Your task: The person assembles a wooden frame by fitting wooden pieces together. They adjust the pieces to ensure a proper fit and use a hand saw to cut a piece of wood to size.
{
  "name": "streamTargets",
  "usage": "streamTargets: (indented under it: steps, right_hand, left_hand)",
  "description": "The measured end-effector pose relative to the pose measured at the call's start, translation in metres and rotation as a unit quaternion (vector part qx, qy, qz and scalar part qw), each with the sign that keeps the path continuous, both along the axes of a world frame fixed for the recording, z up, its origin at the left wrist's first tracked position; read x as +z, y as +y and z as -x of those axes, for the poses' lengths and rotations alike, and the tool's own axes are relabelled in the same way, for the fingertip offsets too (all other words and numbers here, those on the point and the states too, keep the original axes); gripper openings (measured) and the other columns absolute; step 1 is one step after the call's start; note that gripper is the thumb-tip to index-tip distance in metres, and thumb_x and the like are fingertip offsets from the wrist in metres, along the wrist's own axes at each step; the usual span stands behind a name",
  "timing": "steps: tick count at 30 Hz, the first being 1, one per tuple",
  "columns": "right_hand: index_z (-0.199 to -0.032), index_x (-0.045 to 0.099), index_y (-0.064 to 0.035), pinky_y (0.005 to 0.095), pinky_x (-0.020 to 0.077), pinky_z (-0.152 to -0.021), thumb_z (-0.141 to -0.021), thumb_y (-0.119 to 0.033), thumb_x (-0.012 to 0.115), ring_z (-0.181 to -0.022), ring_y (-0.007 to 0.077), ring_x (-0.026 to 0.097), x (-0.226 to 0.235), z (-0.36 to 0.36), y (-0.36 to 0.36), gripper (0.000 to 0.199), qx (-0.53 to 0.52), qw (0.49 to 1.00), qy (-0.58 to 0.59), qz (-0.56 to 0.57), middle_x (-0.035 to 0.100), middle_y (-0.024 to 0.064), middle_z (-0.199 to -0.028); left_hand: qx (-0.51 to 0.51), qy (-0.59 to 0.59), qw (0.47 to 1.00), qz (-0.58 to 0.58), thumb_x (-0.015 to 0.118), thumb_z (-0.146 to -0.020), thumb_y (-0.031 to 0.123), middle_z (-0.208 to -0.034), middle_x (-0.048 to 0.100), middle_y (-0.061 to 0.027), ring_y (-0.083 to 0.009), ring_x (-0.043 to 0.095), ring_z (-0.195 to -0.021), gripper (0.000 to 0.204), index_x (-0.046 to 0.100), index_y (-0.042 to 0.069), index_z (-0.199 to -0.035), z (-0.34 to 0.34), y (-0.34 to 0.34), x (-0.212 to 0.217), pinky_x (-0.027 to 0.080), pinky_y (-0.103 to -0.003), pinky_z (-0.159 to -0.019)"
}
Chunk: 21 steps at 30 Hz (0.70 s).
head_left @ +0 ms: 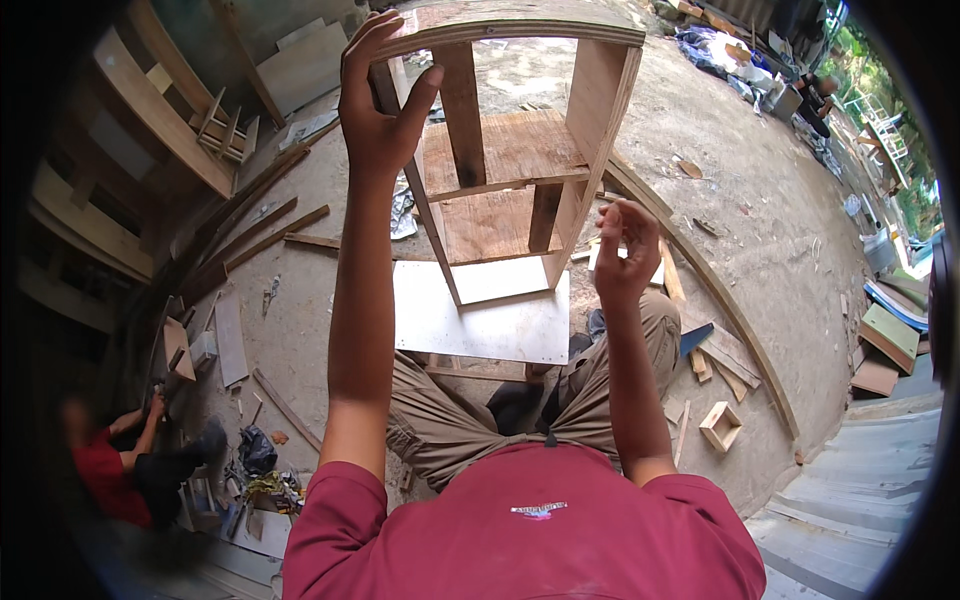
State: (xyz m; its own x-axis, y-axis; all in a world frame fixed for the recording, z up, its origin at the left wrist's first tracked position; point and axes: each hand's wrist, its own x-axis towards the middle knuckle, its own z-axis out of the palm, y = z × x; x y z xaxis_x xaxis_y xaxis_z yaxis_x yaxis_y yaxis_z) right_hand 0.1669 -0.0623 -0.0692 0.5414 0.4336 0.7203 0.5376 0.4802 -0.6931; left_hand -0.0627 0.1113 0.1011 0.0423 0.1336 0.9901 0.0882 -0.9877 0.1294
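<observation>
Plywood shelf (522, 140) in left hand (384, 112)

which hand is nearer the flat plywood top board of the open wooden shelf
Left. The left hand is at the left end of the plywood top board; the right hand is farther away, lower in the picture, beside the right side panel.
</observation>
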Motion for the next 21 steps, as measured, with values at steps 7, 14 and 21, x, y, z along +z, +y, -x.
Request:
streamTargets:
  steps: [7, 14, 21]
  right_hand:
    - [-0.157, 0.029, 0.0012, 0.0437, 0.0281, -0.121, -0.097, -0.021, 0.048, -0.149, 0.0299, 0.035, -0.046, -0.036, 0.037, 0.067, 0.342, 0.924, 0.139, 0.1, 0.04, 0.0222, -0.157]
    - [-0.159, 0.022, 0.0026, 0.041, 0.028, -0.122, -0.083, -0.002, 0.047, -0.146, 0.0307, 0.038, -0.119, -0.031, 0.044, 0.08, 0.321, 0.929, 0.138, 0.12, 0.038, 0.0231, -0.157]
    - [-0.154, 0.029, 0.0002, 0.0382, 0.0442, -0.109, -0.086, 0.002, 0.061, -0.127, 0.0247, 0.058, -0.181, -0.022, 0.048, 0.075, 0.254, 0.927, 0.077, 0.266, 0.059, 0.0167, -0.135]
  left_hand:
    - [-0.007, 0.005, 0.952, 0.306, 0.072, -0.096, 0.022, -0.148, 0.05, -0.0195, -0.0266, 0.048, -0.139, 0.074, 0.033, 0.0, -0.155, 0.016, -0.038, -0.137, 0.042, -0.04, -0.112]
    - [0.099, 0.085, 0.884, 0.449, 0.078, -0.09, 0.031, -0.133, 0.064, -0.0231, -0.0317, 0.065, -0.119, 0.08, 0.036, 0.0, -0.151, 0.006, -0.067, -0.219, 0.05, -0.039, -0.101]
    - [0.146, 0.211, 0.771, 0.583, 0.067, -0.091, 0.023, -0.096, 0.074, -0.0205, -0.0381, 0.073, -0.095, 0.048, 0.055, 0.005, -0.134, 0.031, -0.061, -0.248, 0.056, -0.046, -0.083]
